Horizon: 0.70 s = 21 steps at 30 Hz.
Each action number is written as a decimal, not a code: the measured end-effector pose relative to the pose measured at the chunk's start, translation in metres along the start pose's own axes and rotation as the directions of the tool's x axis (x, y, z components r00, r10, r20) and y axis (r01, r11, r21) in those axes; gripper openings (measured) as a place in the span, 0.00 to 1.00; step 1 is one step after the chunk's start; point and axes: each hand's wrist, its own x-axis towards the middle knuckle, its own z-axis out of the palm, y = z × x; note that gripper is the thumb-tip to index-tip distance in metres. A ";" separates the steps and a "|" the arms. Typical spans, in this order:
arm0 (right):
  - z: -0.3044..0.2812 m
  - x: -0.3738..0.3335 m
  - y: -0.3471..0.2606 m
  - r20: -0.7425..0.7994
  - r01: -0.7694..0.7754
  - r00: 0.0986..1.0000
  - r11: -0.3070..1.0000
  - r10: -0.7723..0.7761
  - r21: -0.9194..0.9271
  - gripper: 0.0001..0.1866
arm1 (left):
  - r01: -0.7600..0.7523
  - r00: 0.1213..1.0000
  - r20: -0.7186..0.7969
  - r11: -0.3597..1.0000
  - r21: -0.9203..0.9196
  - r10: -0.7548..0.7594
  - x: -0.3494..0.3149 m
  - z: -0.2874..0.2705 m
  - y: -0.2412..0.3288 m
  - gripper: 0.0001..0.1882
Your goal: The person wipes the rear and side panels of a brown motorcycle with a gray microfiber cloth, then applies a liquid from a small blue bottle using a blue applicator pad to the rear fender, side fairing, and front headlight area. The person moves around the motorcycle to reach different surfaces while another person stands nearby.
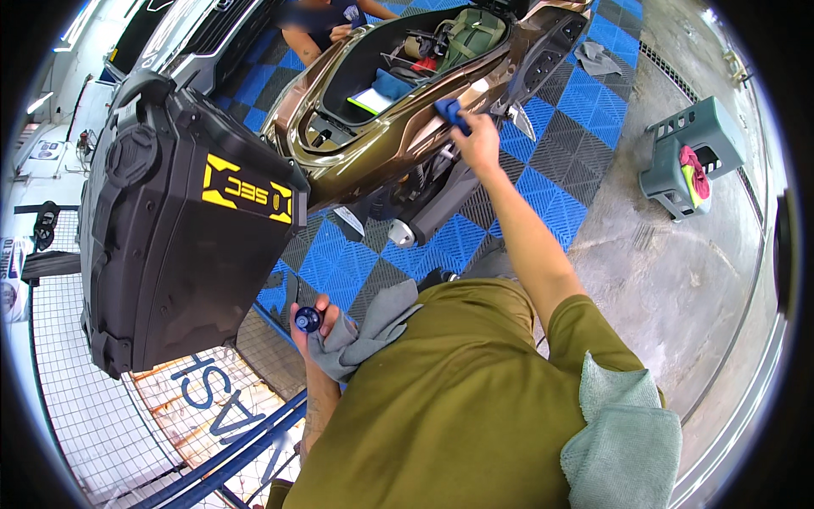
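Note:
My right hand (481,144) is closed around a dark blue applicator pad (451,112), which rests against the glossy bronze side panel (386,161) of a scooter. Down at the lower left, my left hand (327,316) grips a small dark blue bottle (308,320), its cap facing up. A grey cloth (373,327) hangs beside the bottle against that same hand, and I cannot tell whether the fingers pinch it. The scooter has its seat area open, showing a green bag (473,38) and a blue cloth (392,86) inside.
A large black top case (186,263) juts out at the left, close to my left arm. Another person's arm (305,47) is across the scooter. At right stands a grey-green stool (695,144) with a pink cloth (694,174). A green cloth (627,450) lies on my shoulder.

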 end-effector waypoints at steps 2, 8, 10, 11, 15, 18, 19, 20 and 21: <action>0.003 0.000 0.007 0.095 -0.032 0.995 0.999 0.035 -0.039 0.22 | -0.004 1.000 -0.005 1.000 -0.020 0.004 -0.005 -0.005 0.002 0.26; 0.052 -0.095 -0.051 0.109 0.075 0.990 0.994 -0.084 0.083 0.22 | -0.003 1.000 -0.003 1.000 -0.015 0.003 -0.012 -0.012 0.006 0.26; 0.064 -0.113 -0.080 0.228 0.175 0.952 0.975 -0.204 0.139 0.22 | 0.029 0.999 0.031 0.999 -0.012 -0.029 -0.012 -0.014 0.008 0.26; 0.066 -0.116 -0.091 0.282 0.231 0.919 0.957 -0.274 0.177 0.22 | 0.035 0.999 0.042 0.999 -0.016 -0.035 -0.012 -0.015 0.008 0.25; 0.050 -0.097 -0.096 0.302 0.193 0.931 0.978 -0.207 0.077 0.23 | 0.021 0.998 0.058 1.000 0.002 -0.021 -0.017 -0.021 0.014 0.26; 0.045 -0.093 -0.091 0.153 0.108 0.982 0.994 -0.110 0.022 0.21 | 0.018 0.998 0.061 1.000 0.007 -0.018 -0.024 -0.026 0.016 0.26; 0.047 -0.097 -0.091 0.175 0.178 0.968 0.984 -0.179 0.017 0.21 | 0.023 0.998 0.066 1.000 0.005 -0.023 -0.026 -0.028 0.017 0.26; 0.052 -0.104 -0.095 0.176 0.227 0.958 0.974 -0.224 0.002 0.20 | 0.017 0.999 0.045 1.000 0.004 -0.017 -0.029 -0.029 0.017 0.26; 0.061 -0.114 -0.104 0.174 0.296 0.941 0.955 -0.292 0.000 0.20 | 0.010 1.000 0.023 1.000 0.003 -0.011 -0.031 -0.031 0.016 0.26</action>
